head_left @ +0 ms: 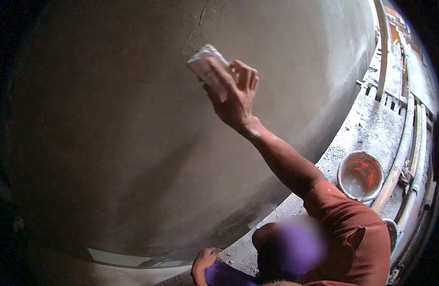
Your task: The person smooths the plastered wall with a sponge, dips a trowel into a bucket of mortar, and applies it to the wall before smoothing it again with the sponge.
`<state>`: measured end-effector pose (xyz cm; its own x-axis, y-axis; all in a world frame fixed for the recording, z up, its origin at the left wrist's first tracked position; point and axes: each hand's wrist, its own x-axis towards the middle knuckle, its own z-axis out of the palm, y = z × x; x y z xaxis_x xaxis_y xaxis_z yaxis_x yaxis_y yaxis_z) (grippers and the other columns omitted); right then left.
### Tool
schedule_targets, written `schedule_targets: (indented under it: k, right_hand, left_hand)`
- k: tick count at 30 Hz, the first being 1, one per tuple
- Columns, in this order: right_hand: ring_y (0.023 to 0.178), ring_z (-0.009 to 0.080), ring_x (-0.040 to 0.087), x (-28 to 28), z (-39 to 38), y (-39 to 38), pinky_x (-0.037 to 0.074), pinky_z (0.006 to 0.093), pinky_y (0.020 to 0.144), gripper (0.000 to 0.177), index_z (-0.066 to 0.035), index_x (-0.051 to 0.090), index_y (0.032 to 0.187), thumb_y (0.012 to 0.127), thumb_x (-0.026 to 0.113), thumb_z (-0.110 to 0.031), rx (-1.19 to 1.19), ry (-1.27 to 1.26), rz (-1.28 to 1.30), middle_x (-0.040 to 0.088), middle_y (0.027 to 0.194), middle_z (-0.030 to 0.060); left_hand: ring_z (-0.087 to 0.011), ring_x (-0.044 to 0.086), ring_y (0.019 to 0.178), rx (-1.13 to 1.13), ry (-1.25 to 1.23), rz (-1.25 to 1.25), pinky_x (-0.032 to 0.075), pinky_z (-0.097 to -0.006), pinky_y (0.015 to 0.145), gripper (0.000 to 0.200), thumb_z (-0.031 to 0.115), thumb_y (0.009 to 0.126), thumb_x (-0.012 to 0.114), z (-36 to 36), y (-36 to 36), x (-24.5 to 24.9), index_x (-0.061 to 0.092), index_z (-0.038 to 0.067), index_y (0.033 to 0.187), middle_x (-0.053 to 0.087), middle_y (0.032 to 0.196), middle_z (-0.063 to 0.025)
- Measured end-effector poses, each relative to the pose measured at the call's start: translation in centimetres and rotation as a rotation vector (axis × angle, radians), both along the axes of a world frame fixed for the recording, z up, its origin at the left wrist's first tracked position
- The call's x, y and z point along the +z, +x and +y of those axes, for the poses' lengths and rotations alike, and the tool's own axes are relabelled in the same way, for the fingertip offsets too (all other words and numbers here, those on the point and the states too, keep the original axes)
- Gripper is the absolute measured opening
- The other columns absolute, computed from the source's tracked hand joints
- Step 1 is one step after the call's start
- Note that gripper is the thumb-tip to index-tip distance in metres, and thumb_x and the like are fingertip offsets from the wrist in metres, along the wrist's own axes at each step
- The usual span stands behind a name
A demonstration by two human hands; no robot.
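Note:
High against the grey-brown wall (133,119), my right hand (231,93) grips a pale, roughly rectangular block (207,62), slightly blurred. Its thumb is on the left side and the other fingers are bent on the right. The bare right arm reaches up and left from an orange-red short sleeve. Low in the view, my left hand (205,262) rests at the edge of purple cloth (224,274); its fingers are mostly hidden. Between that cloth and the orange-red shirt (353,238) lies a blurred purple patch (300,245).
A round bucket (360,176) with reddish inner walls and cloudy liquid stands on the dusty walkway (372,121). Long poles (403,152) run along its right side, and an upright pole (383,52) rises behind. Part of another container (391,233) shows beside the shirt.

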<state>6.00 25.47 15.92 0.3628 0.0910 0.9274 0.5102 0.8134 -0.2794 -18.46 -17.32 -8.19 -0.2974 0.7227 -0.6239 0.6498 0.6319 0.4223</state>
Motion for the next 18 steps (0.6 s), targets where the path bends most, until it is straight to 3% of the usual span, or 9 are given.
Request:
schedule_targets:
  k: [2,6,8,12,14,18]
  right_hand:
    - [0.117,0.0302,0.041,0.8,-0.2,-1.3,0.038,0.0497,0.092,0.077,-0.050,0.042,0.151,0.085,0.079,-0.033,0.024,0.021,-0.094,0.042,0.130,0.0128]
    - [0.119,0.0332,0.041,1.8,-0.2,-2.3,0.037,0.0495,0.093,0.093,-0.051,0.034,0.154,0.079,0.081,-0.024,-0.014,0.021,-0.218,0.041,0.132,0.0150]
    - [0.118,0.0335,0.041,2.2,1.2,-1.6,0.036,0.0497,0.093,0.092,-0.050,0.035,0.154,0.080,0.079,-0.020,-0.081,0.002,-0.147,0.041,0.131,0.0159]
    - [0.111,0.0299,0.040,3.5,5.5,2.5,0.034,0.0472,0.087,0.073,-0.042,0.051,0.146,0.081,0.073,-0.018,-0.268,-0.125,0.044,0.045,0.120,0.0122]
    - [0.110,0.0290,0.040,3.6,7.8,5.2,0.033,0.0459,0.086,0.068,-0.039,0.055,0.143,0.081,0.072,-0.015,-0.254,-0.145,0.160,0.046,0.116,0.0107]
    - [0.111,0.0297,0.040,3.9,7.9,6.6,0.033,0.0456,0.086,0.063,-0.037,0.056,0.143,0.085,0.073,-0.023,-0.276,-0.211,0.184,0.047,0.116,0.0097]
  left_hand:
    - [-0.0246,0.075,0.082,0.011,0.008,-0.005,0.054,-0.0370,0.082,0.040,0.037,0.101,0.053,-0.2,-0.9,-1.4,0.074,0.007,0.117,0.077,0.085,-0.0146]
    - [-0.0245,0.075,0.083,-0.015,-0.012,0.005,0.054,-0.0376,0.083,0.040,0.037,0.101,0.053,0.8,0.6,0.8,0.074,0.008,0.118,0.077,0.086,-0.0140]
    - [-0.0245,0.074,0.083,-0.052,0.024,0.024,0.054,-0.0377,0.083,0.040,0.037,0.101,0.053,0.9,1.3,2.0,0.074,0.008,0.119,0.077,0.086,-0.0141]
    - [-0.0246,0.074,0.083,-0.022,-0.013,0.014,0.054,-0.0377,0.083,0.041,0.038,0.101,0.053,-0.3,0.2,0.6,0.073,0.008,0.120,0.077,0.087,-0.0145]
    - [-0.0244,0.075,0.082,-0.193,0.118,0.016,0.054,-0.0372,0.082,0.043,0.039,0.100,0.053,-1.0,-0.9,-0.6,0.073,0.006,0.118,0.077,0.087,-0.0148]
    - [-0.0239,0.075,0.082,-0.047,0.048,-0.050,0.053,-0.0372,0.082,0.044,0.038,0.098,0.054,-0.1,-0.3,0.0,0.072,0.003,0.117,0.077,0.089,-0.0156]
